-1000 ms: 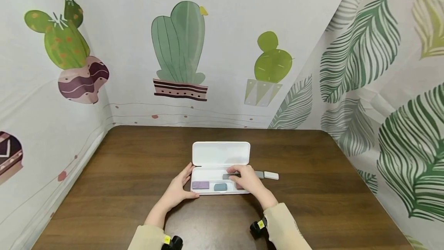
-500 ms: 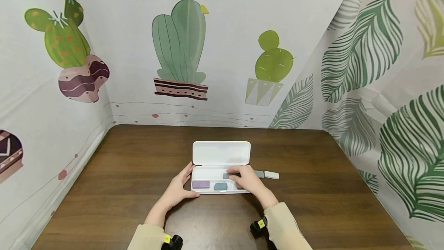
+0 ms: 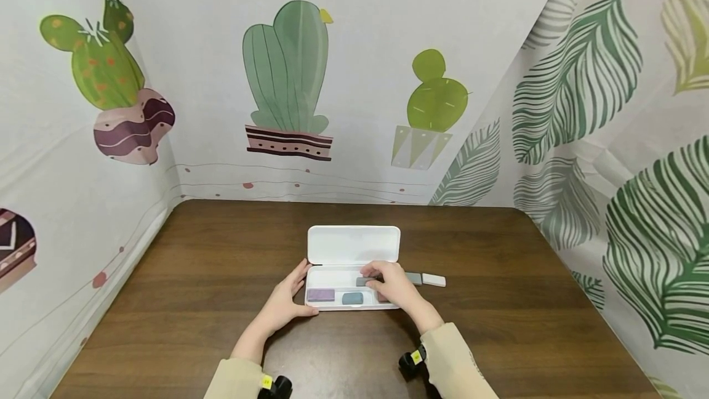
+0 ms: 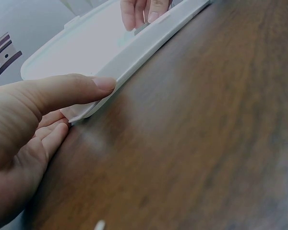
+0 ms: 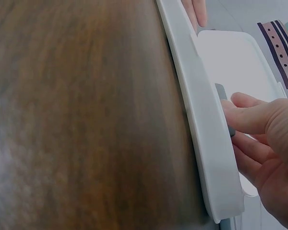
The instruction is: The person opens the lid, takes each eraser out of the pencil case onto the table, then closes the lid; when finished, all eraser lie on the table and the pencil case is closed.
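- Plainly open, a white case point(image 3: 335, 277) lies on a brown wooden table point(image 3: 232, 251), its lid point(image 3: 353, 245) upturned along the far side.
- At the case's left end, a person's left hand point(image 3: 285, 305) clasps it, thumb against the near wall and fingers at the far corner.
- Over the case's right half, the right hand point(image 3: 394, 285) pinches a gray bar point(image 5: 221, 91) inside, thumb and fingers clamped on it.
- Along the case's near strip sit a purple block point(image 3: 320, 295) at left, a blue piece point(image 3: 352, 298) mid-way and a reddish piece point(image 3: 382, 297), partly covered by the right hand.
- Just outside the case's right end shows a gray-and-white stick point(image 3: 429, 279); whether it joins the gray bar cannot be told.
- Beyond the case hangs a white backdrop point(image 3: 365, 91) printed with potted cacti.
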The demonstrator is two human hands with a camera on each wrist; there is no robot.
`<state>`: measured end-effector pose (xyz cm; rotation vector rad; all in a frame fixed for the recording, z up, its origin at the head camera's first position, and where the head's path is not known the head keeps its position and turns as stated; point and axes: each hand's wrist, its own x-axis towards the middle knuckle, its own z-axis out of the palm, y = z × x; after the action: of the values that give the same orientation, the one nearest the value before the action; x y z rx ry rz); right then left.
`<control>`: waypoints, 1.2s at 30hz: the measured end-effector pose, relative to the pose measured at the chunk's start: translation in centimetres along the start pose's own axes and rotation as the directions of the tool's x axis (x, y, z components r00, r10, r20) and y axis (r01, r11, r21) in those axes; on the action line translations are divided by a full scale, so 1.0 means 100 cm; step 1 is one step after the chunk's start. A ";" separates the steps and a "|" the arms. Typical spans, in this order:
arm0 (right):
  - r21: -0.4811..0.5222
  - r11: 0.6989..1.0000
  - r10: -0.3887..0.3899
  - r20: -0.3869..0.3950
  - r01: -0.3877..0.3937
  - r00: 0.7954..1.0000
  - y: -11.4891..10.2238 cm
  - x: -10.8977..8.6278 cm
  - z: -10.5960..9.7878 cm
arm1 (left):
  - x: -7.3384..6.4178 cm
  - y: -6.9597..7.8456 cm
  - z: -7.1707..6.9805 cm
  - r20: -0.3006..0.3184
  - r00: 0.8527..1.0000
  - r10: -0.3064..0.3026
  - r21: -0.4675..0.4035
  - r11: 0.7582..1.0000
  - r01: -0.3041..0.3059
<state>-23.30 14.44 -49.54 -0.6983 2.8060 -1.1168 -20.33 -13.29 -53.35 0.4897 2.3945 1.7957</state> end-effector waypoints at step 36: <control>-0.024 0.998 -0.069 -0.166 0.066 0.984 -0.005 -0.012 -0.021 | 0.000 -0.001 0.000 -0.001 1.000 0.022 0.009 1.000 -0.022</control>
<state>-22.48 15.98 -47.85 -0.7400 2.9552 -1.2166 -20.34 -13.32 -53.49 0.5183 2.4081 1.7953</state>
